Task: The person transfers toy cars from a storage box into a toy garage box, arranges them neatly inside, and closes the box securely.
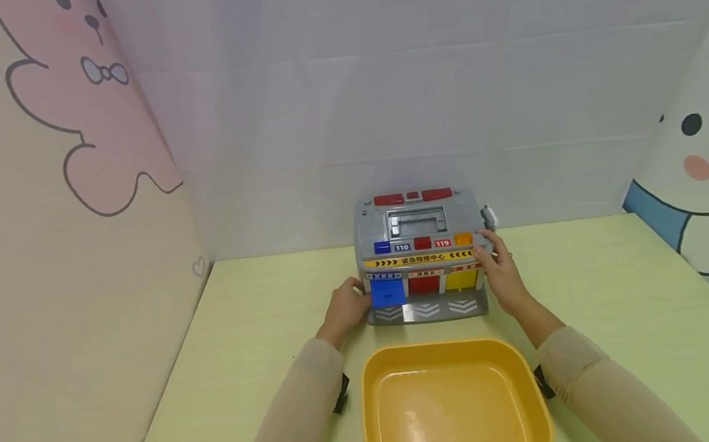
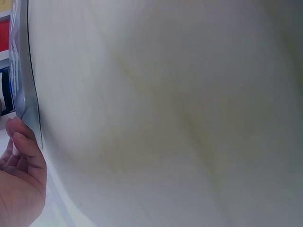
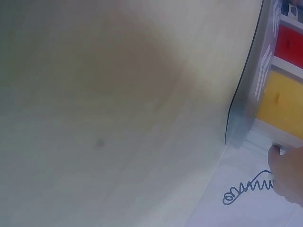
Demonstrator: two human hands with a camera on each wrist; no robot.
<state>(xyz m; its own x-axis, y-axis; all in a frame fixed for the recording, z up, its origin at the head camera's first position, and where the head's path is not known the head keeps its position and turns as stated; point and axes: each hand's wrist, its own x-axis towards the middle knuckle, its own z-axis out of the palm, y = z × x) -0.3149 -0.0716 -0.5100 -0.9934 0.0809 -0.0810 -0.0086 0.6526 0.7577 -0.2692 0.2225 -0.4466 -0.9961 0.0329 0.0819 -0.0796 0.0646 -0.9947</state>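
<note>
A grey toy emergency station (image 1: 421, 264) stands at the back of the table, with a blue door (image 1: 388, 292), a red door (image 1: 424, 285) and a yellow door (image 1: 461, 280) along its front. The blue door is swung outward, and a dark opening shows there in the left wrist view. My left hand (image 1: 346, 307) holds the station's lower left side with curled fingers beside the blue door; some fingertips are hidden. On the opposite side my right hand (image 1: 501, 272) grips the upper right edge, thumb toward the front.
A yellow tray (image 1: 442, 350) lies on the pale green table (image 1: 259, 315) in front of the station, between my forearms. At the station's right side hangs a white handset (image 1: 490, 216), with a coiled cord (image 3: 248, 187) below. A white curtained wall (image 1: 291, 147) stands behind.
</note>
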